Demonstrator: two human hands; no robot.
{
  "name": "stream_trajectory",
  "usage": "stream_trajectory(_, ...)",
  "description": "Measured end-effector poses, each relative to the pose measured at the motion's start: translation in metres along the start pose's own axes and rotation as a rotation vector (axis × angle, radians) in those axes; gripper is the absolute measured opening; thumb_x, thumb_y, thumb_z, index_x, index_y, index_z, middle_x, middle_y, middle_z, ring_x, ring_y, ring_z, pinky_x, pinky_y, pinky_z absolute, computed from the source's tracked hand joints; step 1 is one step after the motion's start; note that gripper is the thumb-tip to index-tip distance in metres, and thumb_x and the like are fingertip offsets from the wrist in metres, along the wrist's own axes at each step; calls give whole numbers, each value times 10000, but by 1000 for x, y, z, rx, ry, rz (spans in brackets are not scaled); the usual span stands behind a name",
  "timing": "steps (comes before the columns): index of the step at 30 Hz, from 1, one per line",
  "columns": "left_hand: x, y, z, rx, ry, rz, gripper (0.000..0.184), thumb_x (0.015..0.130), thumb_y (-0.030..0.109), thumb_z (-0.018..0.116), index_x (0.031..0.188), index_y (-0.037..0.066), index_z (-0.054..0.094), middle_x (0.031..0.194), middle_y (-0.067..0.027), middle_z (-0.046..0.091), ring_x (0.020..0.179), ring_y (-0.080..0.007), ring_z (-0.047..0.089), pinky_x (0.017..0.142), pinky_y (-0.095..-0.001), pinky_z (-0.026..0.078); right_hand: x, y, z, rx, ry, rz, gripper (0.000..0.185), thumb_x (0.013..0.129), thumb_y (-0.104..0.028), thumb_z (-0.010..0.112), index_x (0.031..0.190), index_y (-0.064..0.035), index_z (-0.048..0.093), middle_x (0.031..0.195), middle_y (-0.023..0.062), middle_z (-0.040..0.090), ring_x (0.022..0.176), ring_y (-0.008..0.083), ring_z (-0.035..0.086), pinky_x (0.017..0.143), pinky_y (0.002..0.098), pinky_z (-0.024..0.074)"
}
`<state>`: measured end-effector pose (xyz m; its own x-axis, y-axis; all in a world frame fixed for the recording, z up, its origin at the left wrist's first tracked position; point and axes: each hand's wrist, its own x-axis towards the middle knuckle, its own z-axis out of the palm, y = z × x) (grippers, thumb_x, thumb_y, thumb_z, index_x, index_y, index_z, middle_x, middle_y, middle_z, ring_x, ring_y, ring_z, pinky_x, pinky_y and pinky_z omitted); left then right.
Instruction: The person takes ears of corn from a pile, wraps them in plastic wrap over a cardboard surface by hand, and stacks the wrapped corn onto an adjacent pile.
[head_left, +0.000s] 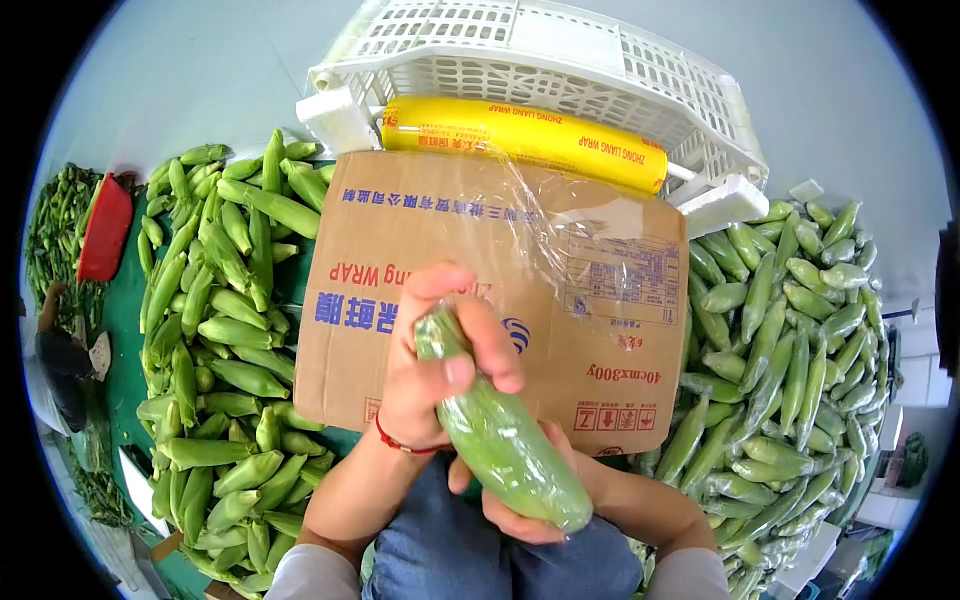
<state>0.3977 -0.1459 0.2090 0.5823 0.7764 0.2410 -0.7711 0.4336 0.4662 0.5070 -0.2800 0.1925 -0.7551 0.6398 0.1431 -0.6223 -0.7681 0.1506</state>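
Note:
An ear of corn (pixel 510 450) in its green husk, covered in shiny cling film, slants across the front of my body above my lap. My left hand (pixel 440 350), with a red cord at the wrist, has its fingers closed round the upper end. Underneath the lower end, my right hand (pixel 525 500) grips the same ear, its palm partly hidden by it. Beyond both hands lies a cardboard box (pixel 400 240) with printed text. A yellow roll of cling film (pixel 520 135) rests behind it, and loose clear film (pixel 540 220) hangs from the roll over the cardboard.
Unwrapped corn (pixel 230 330) is heaped on the left, film-wrapped corn (pixel 780 370) on the right. A white plastic crate (pixel 570 45) stands behind the roll. Far left are a red container (pixel 105 230), green stalks (pixel 60 220) and part of another person (pixel 60 365).

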Motion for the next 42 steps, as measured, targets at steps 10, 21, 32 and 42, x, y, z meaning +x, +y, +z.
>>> stream_trajectory(10, -47, 0, -27, 639, 746, -58, 239, 1035, 303, 367, 999, 81, 449, 791, -68, 494, 651, -215, 573, 659, -352, 522, -31, -11, 49, -1930, 1077, -190, 758, 763, -336, 768, 1390, -58, 446, 1238, 201, 593, 1078, 318, 609, 938, 346, 476)
stream_trajectory(21, -92, -1, -30, 597, 469, -972, 579, 1010, 551, 289, 788, 91, 560, 521, 1, 500, 403, -72, 436, 349, -223, 268, 2, -30, 87, -1818, -139, -1031, 66, 853, -126, 676, 846, -73, 715, 851, 76, 692, 746, 262, 649, 790, 466, 544)
stream_trajectory(32, -56, 16, 15, 703, -285, -1208, 863, 923, 677, 344, 1323, -83, 432, 1021, -162, 633, 739, -164, 609, 673, -269, 459, -62, -48, 81, -1048, -158, -884, 191, 844, -208, 663, 885, -33, 598, 804, 157, 644, 761, 305, 631, 741, 398, 507)
stream_trajectory(42, 23, -68, 103, 1607, -527, -658, 726, 876, 403, 629, 1382, -49, 370, 1200, -238, 579, 918, -421, 633, 789, -420, 517, -79, -16, 0, -1479, 1160, -1505, 357, 958, -299, 522, 1179, -19, 533, 1055, 123, 618, 1002, 239, 602, 874, 383, 495)
